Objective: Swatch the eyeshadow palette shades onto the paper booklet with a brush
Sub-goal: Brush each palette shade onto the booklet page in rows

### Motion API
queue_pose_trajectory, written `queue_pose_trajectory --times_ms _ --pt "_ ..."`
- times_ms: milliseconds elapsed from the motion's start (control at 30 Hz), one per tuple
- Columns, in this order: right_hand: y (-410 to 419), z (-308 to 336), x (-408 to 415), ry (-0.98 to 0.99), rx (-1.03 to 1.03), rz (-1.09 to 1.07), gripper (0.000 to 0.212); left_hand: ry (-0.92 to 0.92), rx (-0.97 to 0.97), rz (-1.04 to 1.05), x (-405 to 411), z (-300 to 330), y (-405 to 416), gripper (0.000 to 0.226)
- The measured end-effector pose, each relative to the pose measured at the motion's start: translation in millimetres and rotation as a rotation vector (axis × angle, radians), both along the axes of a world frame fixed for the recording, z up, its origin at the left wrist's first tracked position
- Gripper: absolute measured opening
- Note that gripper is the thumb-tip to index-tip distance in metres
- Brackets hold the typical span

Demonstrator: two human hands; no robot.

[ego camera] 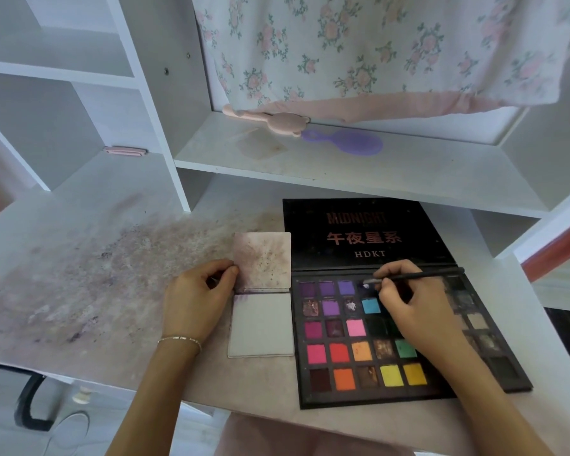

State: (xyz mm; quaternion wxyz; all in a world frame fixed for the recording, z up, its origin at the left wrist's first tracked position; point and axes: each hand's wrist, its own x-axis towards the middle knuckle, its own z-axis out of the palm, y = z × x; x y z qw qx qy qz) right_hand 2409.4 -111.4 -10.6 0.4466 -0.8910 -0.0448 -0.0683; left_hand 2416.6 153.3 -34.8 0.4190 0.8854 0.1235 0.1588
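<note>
On the desk [79,258], right hand [408,311] pinches brush [418,275] over palette [343,390]

Left of the left hand [196,299] the stained desk [79,274] lay bare. Between the hands, the open booklet [262,296] touched the palette [405,337], leaving no gap. Beyond the right hand [408,304], the flat lid [366,235] ran under a low shelf [343,166], limiting headroom there.

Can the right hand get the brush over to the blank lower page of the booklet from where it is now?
Probably yes. The right hand holds the brush over the palette, right beside the booklet. The left hand only pinches the flipped-up page, leaving the lower page uncovered.
</note>
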Motion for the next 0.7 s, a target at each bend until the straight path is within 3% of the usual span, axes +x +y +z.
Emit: queue_pose_trajectory --times_ms 700 --pt "-1.9 -2.7 1.9 0.002 -0.011 -0.002 0.028 -0.003 -0.011 0.004 -0.6 1.7 -0.7 0.01"
